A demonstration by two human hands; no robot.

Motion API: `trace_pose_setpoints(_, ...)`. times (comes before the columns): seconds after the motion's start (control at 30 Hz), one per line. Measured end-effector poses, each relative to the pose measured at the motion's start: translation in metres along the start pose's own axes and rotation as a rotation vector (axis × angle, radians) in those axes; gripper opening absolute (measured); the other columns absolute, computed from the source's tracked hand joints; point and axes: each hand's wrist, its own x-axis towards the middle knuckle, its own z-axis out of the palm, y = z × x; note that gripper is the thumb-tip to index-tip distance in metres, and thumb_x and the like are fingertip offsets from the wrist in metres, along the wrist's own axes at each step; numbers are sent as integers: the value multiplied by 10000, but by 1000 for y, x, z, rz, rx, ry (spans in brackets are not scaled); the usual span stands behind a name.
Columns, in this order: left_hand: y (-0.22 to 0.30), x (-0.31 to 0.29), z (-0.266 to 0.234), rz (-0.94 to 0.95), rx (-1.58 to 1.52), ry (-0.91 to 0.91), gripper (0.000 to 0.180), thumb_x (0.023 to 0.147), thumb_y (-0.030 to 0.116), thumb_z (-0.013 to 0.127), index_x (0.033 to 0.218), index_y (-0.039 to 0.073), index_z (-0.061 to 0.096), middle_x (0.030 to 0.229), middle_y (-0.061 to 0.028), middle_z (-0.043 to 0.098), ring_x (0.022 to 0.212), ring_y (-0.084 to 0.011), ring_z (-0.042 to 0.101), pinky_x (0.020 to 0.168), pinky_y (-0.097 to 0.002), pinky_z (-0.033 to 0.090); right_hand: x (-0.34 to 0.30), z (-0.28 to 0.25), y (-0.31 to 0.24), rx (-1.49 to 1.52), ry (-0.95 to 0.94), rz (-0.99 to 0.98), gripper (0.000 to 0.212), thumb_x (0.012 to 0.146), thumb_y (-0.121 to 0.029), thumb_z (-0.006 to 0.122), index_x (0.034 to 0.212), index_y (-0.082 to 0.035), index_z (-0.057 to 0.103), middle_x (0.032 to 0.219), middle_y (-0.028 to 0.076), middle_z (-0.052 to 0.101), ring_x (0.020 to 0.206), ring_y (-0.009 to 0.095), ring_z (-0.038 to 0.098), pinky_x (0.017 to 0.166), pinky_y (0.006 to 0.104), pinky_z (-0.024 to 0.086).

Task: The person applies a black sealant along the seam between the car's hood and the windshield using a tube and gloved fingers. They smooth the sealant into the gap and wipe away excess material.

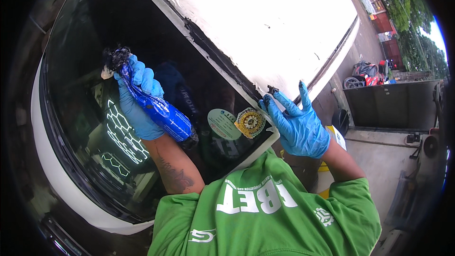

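Note:
My left hand [138, 96], in a blue glove, grips a blue foil sealant sausage pack [166, 116] over the dark vehicle glass [80, 33]. Black, sticky-looking material and a pale torn end stick out at the pack's upper left. My right hand [299, 128], gloved the same, has its fingers spread at the near corner of the white body panel [270, 23]. Black smears coat several of its fingertips, and a small black lump [272, 89] sits by them. An uneven black sealant strip [213, 57] runs along the seam between glass and panel.
A round pale sticker [223, 124] and a gold emblem sticker [250, 122] are on the glass near the corner. Hexagonal lights reflect in it. To the right stand a dark low wall or panel [391, 105], a wheeled red-and-grey item [367, 73] and a yellow-and-white container [324, 178].

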Motion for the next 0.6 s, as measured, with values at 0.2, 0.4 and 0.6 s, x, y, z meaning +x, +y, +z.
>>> trace_pose_setpoints(0.2, 0, -1, -4, 7, -11, -23, 456, 1018, 304, 463, 1301, -51, 422, 840, -70, 452, 661, -175, 428, 549, -320, 432, -6, -11, 0, 16, -67, 15, 793, 650, -85, 593, 1399, 43, 369, 1404, 124, 497, 1375, 283, 381, 1114, 692, 61)
trace_pose_setpoints(0.4, 1, -1, 0, 9, -27, -36, 466, 1013, 319, 468, 1284, -57, 425, 839, -73, 461, 651, -166, 415, 534, -311, 414, -29, -22, 4, 73, -52, -4, 813, 631, -61, 588, 1411, 16, 372, 1400, 105, 512, 1338, 285, 435, 1135, 652, 66)
trace_pose_setpoints(0.6, 0, -2, -2, 10, -1, -27, 485, 1015, 330, 461, 1298, -62, 423, 851, -71, 462, 663, -165, 417, 535, -308, 411, -5, -22, 2, 273, 26, -95, 923, 619, 19, 540, 1493, -7, 244, 1537, 196, 284, 1409, 362, 311, 1126, 639, 97)
